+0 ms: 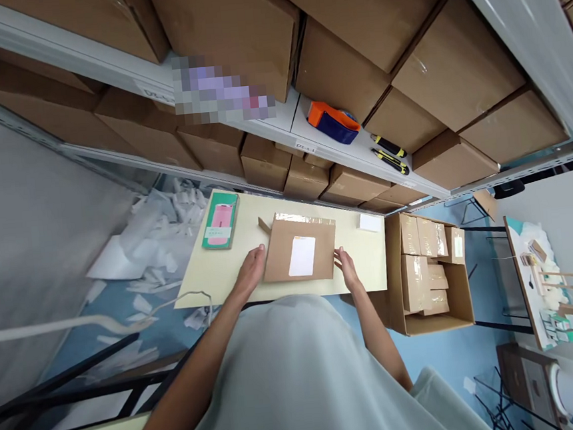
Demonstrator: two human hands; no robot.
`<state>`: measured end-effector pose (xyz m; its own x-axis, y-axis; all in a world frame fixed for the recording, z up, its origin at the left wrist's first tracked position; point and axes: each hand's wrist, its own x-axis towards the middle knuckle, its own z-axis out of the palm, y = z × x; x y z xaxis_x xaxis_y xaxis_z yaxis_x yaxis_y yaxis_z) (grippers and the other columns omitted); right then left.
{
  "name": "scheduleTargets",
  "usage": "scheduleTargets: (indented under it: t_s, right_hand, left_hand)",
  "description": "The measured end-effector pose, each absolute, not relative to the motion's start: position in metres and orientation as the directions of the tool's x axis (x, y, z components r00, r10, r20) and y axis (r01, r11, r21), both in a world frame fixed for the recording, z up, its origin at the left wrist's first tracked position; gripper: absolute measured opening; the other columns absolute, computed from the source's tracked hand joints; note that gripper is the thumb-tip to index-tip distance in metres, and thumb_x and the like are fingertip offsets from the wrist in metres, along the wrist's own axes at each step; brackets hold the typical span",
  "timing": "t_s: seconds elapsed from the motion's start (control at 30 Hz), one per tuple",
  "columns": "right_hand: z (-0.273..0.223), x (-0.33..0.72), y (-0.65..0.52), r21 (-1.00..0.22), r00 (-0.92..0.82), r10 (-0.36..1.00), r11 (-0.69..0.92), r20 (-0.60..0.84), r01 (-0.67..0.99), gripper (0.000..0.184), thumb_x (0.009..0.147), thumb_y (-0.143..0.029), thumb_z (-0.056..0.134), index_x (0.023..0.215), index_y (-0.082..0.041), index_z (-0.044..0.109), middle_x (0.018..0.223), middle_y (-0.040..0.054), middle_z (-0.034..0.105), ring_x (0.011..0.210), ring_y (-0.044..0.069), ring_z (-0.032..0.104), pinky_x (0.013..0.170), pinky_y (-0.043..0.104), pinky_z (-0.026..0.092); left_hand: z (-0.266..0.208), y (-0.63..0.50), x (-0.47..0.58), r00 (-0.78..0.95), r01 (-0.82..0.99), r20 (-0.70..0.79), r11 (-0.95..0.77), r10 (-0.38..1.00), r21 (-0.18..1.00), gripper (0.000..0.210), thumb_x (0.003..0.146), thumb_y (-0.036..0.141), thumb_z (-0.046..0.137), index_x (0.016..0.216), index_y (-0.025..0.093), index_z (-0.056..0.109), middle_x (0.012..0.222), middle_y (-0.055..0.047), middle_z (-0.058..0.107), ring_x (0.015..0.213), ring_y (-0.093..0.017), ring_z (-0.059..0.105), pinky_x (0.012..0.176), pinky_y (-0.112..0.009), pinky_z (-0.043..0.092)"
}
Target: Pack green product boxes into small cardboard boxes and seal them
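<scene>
A brown cardboard box (276, 256) with clear tape along its far edge and a white label (301, 256) on top rests on the pale table in front of me. One small flap sticks out at its far left corner. Along the left side of the box is my left hand (252, 270), fingers extended close to its edge; whether they touch it I cannot tell. My right hand (346, 267) is at the right edge, its fingers spread apart beside the cardboard. Left of the box lies a green package (221, 221) with a pink front.
A small white box (369, 222) sits at the table's (196, 276) far right. Right of the table, a large open carton (439, 323) holds several taped boxes. Overhead, a shelf bears cartons, an orange-and-blue tape dispenser (333, 122) and two cutter knives (389, 154). Paper scraps (152, 233) litter the floor left.
</scene>
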<state>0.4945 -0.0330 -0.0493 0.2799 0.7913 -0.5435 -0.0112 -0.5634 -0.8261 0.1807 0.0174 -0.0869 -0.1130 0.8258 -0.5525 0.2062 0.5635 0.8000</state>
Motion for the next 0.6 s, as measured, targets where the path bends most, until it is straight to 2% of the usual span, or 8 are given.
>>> scheduleTargets:
  t_s: [0.07, 0.17, 0.33, 0.47, 0.53, 0.6]
  right_hand:
    - [-0.047, 0.494, -0.022, -0.830, 0.273, 0.796, -0.557, -0.540, -0.018, 0.088, 0.090, -0.094, 0.062, 0.133, -0.020, 0.078, 0.160, 0.0183, 0.066, 0.149, 0.037, 0.061, 0.124, 0.051, 0.051]
    - [-0.038, 0.491, -0.011, -0.845, 0.232, 0.818, -0.533, -0.526, -0.039, 0.084, 0.092, -0.093, 0.060, 0.130, -0.020, 0.079, 0.153, 0.0174, 0.071, 0.142, 0.036, 0.067, 0.121, 0.049, 0.054]
    - [-0.019, 0.491, -0.022, -0.898, 0.305, 0.846, -0.430, -0.437, -0.096, 0.088, 0.096, -0.095, 0.051, 0.135, -0.020, 0.077, 0.147, 0.0167, 0.075, 0.135, 0.033, 0.071, 0.120, 0.047, 0.054]
    - [-0.010, 0.493, -0.046, -0.904, 0.375, 0.826, -0.414, -0.421, -0.105, 0.090, 0.097, -0.097, 0.044, 0.134, -0.022, 0.078, 0.147, 0.0145, 0.075, 0.137, 0.032, 0.070, 0.118, 0.047, 0.055]
    - [-0.008, 0.490, -0.057, -0.887, 0.362, 0.817, -0.457, -0.449, -0.069, 0.090, 0.097, -0.097, 0.043, 0.136, -0.023, 0.077, 0.146, 0.0137, 0.075, 0.135, 0.032, 0.070, 0.117, 0.047, 0.055]
    - [-0.008, 0.485, -0.064, -0.864, 0.315, 0.821, -0.503, -0.476, 0.006, 0.086, 0.098, -0.094, 0.048, 0.137, -0.023, 0.077, 0.141, 0.0139, 0.077, 0.129, 0.032, 0.071, 0.115, 0.047, 0.055]
  left_hand:
    - [-0.082, 0.028, 0.181, -0.114, 0.166, -0.534, 0.546, 0.838, 0.821, 0.062, 0.101, 0.072, 0.044, 0.118, 0.019, 0.071, 0.139, -0.021, 0.077, 0.138, -0.037, 0.069, 0.119, -0.053, 0.054]
    - [-0.070, 0.039, 0.181, -0.044, 0.111, -0.537, 0.538, 0.843, 0.836, 0.066, 0.101, 0.077, 0.042, 0.112, 0.020, 0.072, 0.130, -0.020, 0.080, 0.124, -0.035, 0.076, 0.111, -0.050, 0.061]
    - [-0.052, 0.028, 0.165, -0.074, 0.057, -0.441, 0.446, 0.894, 0.893, 0.078, 0.095, 0.087, 0.046, 0.125, 0.019, 0.071, 0.127, -0.017, 0.082, 0.118, -0.034, 0.078, 0.110, -0.051, 0.062]
    - [-0.047, 0.004, 0.149, -0.095, 0.078, -0.416, 0.423, 0.905, 0.903, 0.079, 0.095, 0.088, 0.047, 0.124, 0.020, 0.073, 0.131, -0.016, 0.081, 0.131, -0.037, 0.074, 0.115, -0.051, 0.060]
    - [-0.049, -0.007, 0.146, -0.106, 0.128, -0.425, 0.436, 0.899, 0.891, 0.073, 0.094, 0.084, 0.052, 0.123, 0.021, 0.075, 0.134, -0.015, 0.081, 0.140, -0.038, 0.069, 0.121, -0.050, 0.056]
    - [-0.055, -0.016, 0.145, -0.094, 0.166, -0.454, 0.464, 0.886, 0.870, 0.067, 0.091, 0.080, 0.057, 0.120, 0.021, 0.075, 0.130, -0.015, 0.082, 0.140, -0.038, 0.069, 0.122, -0.051, 0.054]
